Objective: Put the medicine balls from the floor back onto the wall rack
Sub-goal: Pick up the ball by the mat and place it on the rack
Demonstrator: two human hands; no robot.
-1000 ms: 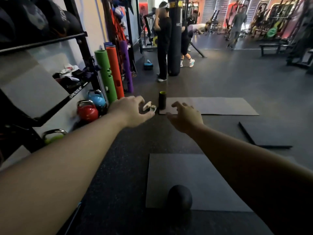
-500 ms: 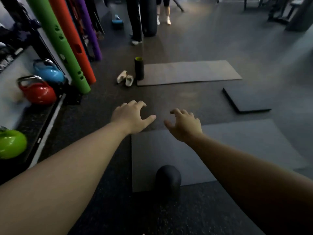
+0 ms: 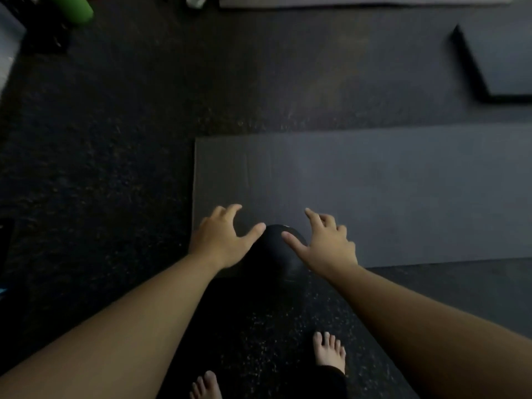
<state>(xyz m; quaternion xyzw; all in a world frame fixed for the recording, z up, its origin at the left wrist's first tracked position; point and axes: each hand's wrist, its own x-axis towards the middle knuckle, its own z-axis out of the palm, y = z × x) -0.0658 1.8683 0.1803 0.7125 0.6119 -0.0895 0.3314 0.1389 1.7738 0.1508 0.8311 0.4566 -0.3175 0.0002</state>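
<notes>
We look straight down at our two bare arms reaching toward the floor point(image 3: 115, 139). Between our hands sits a black medicine ball point(image 3: 277, 251), resting at the near edge of a grey mat point(image 3: 374, 182) that spreads out beyond and to the right of our hands. Our left hand point(image 3: 221, 240) is spread wide, fingers curled and splayed, with the thumb lying against the ball's upper left side. Our right hand point(image 3: 328, 246) is just as wide, its thumb reaching over the ball's upper right side and the other fingers fanned out above the mat. Neither hand has closed around the ball; whether the palms press its sides we cannot tell, since the hands hide that part. Below our arms, close to us, our bare feet point(image 3: 329, 352) stand on the dark speckled floor. Far beyond our right hand lies a thicker dark pad point(image 3: 503, 61), well apart from the ball. Far beyond our left hand, at the top corner, the end of a green roller point(image 3: 74, 7) shows. Another mat point(image 3: 345, 1) runs along the top edge.
</notes>
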